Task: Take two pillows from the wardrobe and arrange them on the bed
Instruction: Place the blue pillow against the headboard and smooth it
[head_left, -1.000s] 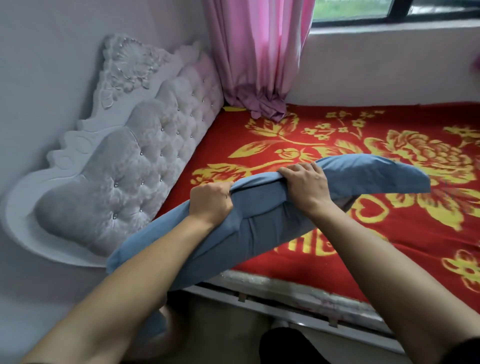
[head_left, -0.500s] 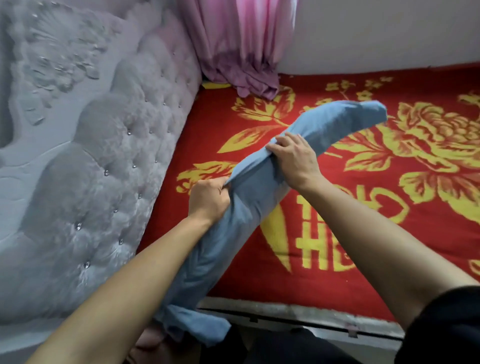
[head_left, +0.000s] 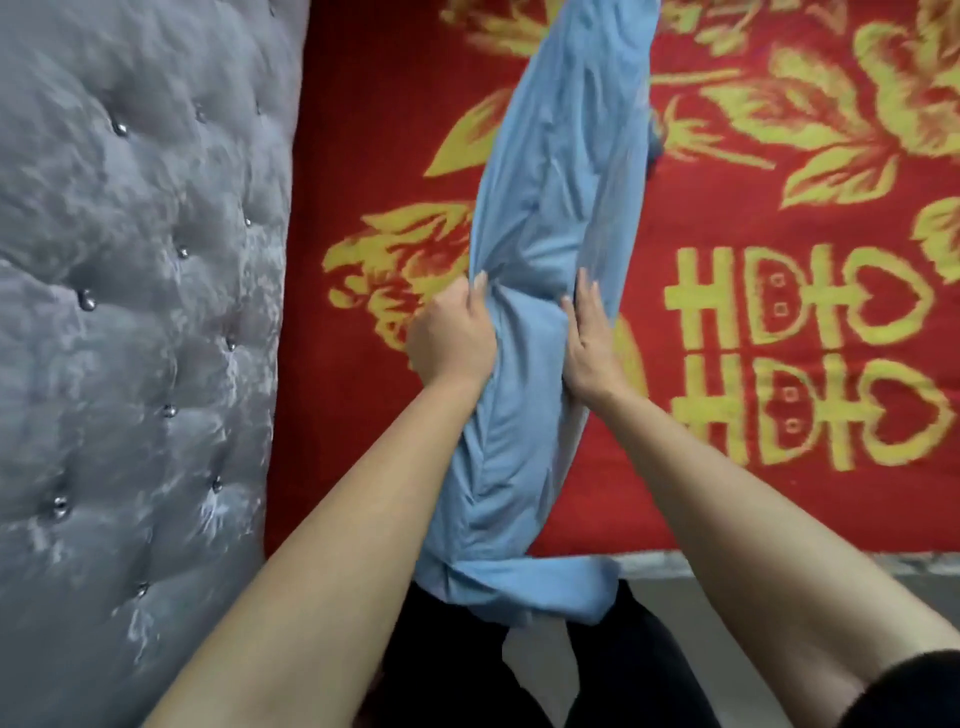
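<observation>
A long light-blue pillow (head_left: 561, 171) stretches from the bed's near edge up across the red and yellow flowered bedspread (head_left: 779, 467), its far end out of frame at the top. My left hand (head_left: 449, 340) clutches a bunch of its fabric on the left side. My right hand (head_left: 589, 345) grips the right side, fingers pressed along the cloth. The pillow's lower end (head_left: 514, 582) hangs over the bed's edge against my dark trousers. No second pillow is in view.
A grey tufted headboard (head_left: 135, 312) with shiny buttons fills the left side, close to my left arm. The bed's pale edge (head_left: 779, 564) and a strip of floor (head_left: 769, 649) show at the lower right.
The pillow has swung from lying crosswise to pointing lengthwise away from me. My view has dropped closer over the bed; curtain and wall have left the frame. Both hands kept their hold.
</observation>
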